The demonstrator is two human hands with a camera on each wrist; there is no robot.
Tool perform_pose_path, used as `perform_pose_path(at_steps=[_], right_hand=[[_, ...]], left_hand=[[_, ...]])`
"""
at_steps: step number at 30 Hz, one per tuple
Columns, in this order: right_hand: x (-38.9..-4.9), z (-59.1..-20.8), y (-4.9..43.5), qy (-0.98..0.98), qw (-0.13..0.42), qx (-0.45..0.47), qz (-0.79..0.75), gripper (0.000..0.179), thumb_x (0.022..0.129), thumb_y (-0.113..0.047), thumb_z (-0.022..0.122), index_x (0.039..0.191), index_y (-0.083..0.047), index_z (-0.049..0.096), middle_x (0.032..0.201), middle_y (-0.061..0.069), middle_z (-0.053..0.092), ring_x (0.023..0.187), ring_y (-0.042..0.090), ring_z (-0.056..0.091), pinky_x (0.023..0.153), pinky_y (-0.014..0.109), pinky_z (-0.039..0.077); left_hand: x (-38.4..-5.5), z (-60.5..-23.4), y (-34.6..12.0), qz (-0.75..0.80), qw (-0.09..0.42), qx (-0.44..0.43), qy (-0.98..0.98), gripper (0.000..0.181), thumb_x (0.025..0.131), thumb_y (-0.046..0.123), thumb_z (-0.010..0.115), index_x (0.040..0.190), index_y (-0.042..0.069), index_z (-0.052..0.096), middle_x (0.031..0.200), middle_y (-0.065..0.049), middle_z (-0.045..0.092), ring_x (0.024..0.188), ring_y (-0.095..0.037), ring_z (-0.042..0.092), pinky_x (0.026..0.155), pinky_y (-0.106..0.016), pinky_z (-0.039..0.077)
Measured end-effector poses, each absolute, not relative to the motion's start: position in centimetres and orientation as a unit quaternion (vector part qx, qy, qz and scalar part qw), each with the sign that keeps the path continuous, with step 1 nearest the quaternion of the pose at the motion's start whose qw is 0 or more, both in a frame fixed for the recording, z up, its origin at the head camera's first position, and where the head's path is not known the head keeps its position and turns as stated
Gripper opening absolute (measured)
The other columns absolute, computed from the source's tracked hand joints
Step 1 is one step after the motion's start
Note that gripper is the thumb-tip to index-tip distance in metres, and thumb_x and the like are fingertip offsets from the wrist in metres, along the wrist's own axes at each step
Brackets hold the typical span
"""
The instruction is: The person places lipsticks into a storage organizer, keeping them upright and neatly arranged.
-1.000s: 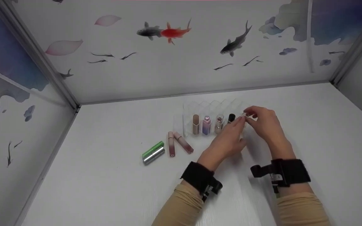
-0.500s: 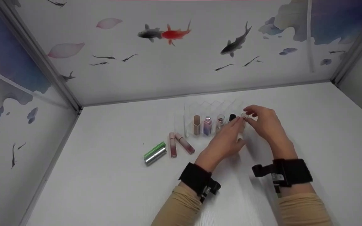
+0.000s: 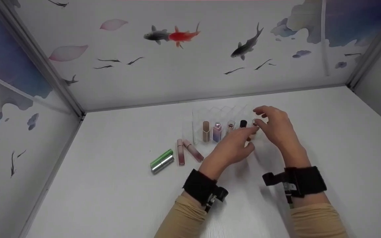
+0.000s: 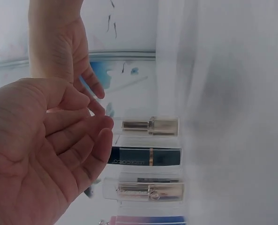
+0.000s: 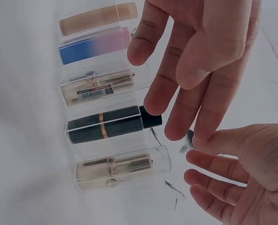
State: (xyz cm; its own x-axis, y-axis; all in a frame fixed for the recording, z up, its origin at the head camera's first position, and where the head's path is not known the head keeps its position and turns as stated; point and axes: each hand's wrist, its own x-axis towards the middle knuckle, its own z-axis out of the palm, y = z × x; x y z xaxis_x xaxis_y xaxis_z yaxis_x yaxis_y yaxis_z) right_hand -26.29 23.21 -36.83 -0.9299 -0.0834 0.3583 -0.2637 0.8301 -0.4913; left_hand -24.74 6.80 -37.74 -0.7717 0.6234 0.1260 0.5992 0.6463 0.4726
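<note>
A clear acrylic holder (image 3: pixel 193 129) bears a row of upright lipsticks. From left to right stand a brown tube (image 3: pixel 206 131), a pink-and-blue lipstick (image 3: pixel 217 133), a clear-capped gold lipstick (image 5: pixel 99 89), a black lipstick (image 5: pixel 113 125) and another clear-capped gold lipstick (image 5: pixel 115 169) at the right end. My left hand (image 3: pixel 231 145) is in front of the holder's right part, fingers extended, holding nothing. My right hand (image 3: pixel 276 129) hovers by the right-end lipstick, thumb and fingers apart. In the right wrist view its fingertips are clear of that lipstick's cap.
Two pink-and-dark-red lip gloss tubes (image 3: pixel 181 152) lie left of the holder. Beside them lie a green tube (image 3: pixel 161 158) and a silver tube (image 3: pixel 162 164). A wall printed with fish (image 3: pixel 184 34) stands behind the white table (image 3: pixel 111 185).
My left hand has drawn slightly left and toward me, away from the right-end lipstick. The right hand's fingers have risen a little. The lipsticks stay in their places.
</note>
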Motion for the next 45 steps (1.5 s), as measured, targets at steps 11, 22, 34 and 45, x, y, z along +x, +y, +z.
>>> perform_pose_path(at_steps=[11, 22, 34, 45], right_hand=[[-25.2, -35.2, 20.1, -0.932, 0.193, 0.156, 0.266, 0.027, 0.089, -0.006, 0.062, 0.115, -0.005, 0.061, 0.102, 0.013, 0.067, 0.095, 0.029, 0.062, 0.078, 0.043, 0.052], [-24.5, -34.7, 17.8, -0.928, 0.151, 0.213, 0.267, 0.026, 0.087, -0.010, 0.067, 0.112, -0.008, 0.064, 0.090, 0.006, 0.069, 0.078, 0.019, 0.065, 0.069, 0.035, 0.054], [-23.5, -37.0, 12.3, -0.920, 0.055, 0.312, 0.230, 0.016, 0.084, -0.003, 0.065, 0.100, -0.008, 0.068, 0.085, 0.004, 0.069, 0.079, 0.016, 0.064, 0.069, 0.032, 0.053], [-23.1, -40.3, 10.0, -0.916, 0.019, 0.357, 0.182, 0.024, 0.076, -0.001, 0.073, 0.098, -0.008, 0.067, 0.090, 0.006, 0.062, 0.081, 0.020, 0.058, 0.071, 0.034, 0.050]], left_hand=[[-24.7, -35.0, 1.9, 0.266, 0.011, 0.312, 0.912, 0.023, 0.094, 0.015, 0.052, 0.114, 0.017, 0.064, 0.094, 0.006, 0.067, 0.084, -0.005, 0.058, 0.095, -0.034, 0.044], [-25.1, -33.5, -3.9, 0.297, 0.050, 0.216, 0.929, 0.019, 0.094, 0.018, 0.056, 0.112, 0.016, 0.063, 0.098, 0.004, 0.064, 0.088, -0.009, 0.058, 0.079, -0.027, 0.051], [-26.1, -35.5, -6.5, 0.196, 0.081, 0.116, 0.970, 0.025, 0.090, 0.010, 0.058, 0.114, 0.007, 0.062, 0.112, -0.006, 0.063, 0.098, -0.017, 0.056, 0.089, -0.035, 0.048], [-26.8, -37.7, -6.9, 0.141, 0.052, 0.104, 0.983, 0.028, 0.089, 0.011, 0.061, 0.116, 0.003, 0.064, 0.115, -0.012, 0.066, 0.106, -0.025, 0.061, 0.090, -0.037, 0.050]])
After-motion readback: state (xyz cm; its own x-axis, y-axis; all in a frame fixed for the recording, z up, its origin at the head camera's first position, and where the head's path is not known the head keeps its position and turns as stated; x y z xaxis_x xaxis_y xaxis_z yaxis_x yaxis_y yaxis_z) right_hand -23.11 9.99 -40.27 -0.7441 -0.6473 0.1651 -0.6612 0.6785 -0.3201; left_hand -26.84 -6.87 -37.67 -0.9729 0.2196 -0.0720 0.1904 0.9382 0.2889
